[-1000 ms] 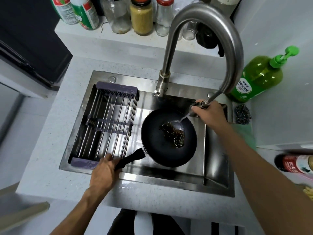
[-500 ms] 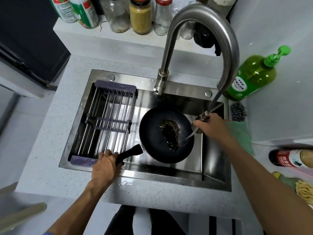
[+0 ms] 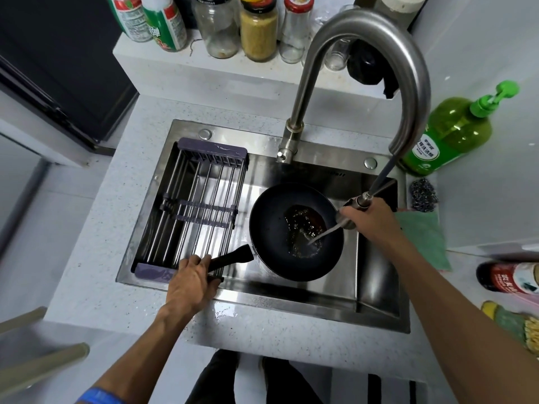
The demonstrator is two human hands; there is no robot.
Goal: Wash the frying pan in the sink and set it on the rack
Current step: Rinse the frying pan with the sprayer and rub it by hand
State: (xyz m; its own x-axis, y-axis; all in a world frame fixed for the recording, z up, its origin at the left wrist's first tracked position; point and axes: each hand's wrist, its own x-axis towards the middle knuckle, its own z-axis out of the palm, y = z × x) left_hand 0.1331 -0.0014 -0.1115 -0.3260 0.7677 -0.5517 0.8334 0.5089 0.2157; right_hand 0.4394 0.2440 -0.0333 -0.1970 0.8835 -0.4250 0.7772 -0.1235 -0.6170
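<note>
A pale speckled countertop (image 3: 96,228) wraps a stainless steel sink (image 3: 291,298), and I place everything else from that sink. Behind it a raised ledge holds jars and bottles; to its right stand a green dish-soap pump bottle (image 3: 449,132), a steel scourer (image 3: 424,195) and a green cloth (image 3: 423,237).

The frying pan (image 3: 274,228) sits inside the sink's basin, right of the purple-framed drying rack (image 3: 198,211) that spans the sink's left half. Its bowl holds a dark, oily residue with water pooling in it. The pan's long axis runs from the bowl toward the sink's front-left, where the black handle (image 3: 233,258) points at my left hand (image 3: 189,281).

My left hand is wrapped around the handle's end, right at the rack's front edge. My right hand (image 3: 367,217) grips the pull-out spray head (image 3: 354,207) of the gooseneck faucet (image 3: 408,68), hose extended, sending a thin stream into the residue from the sink's right side.

I judge this as early rinsing: the grime is not yet cleared. The rack lies directly left of the pan, on the handle side, so the left hand is the nearer one for the eventual lift across. A wet, greasy pan held by the handle's end may tip.
</note>
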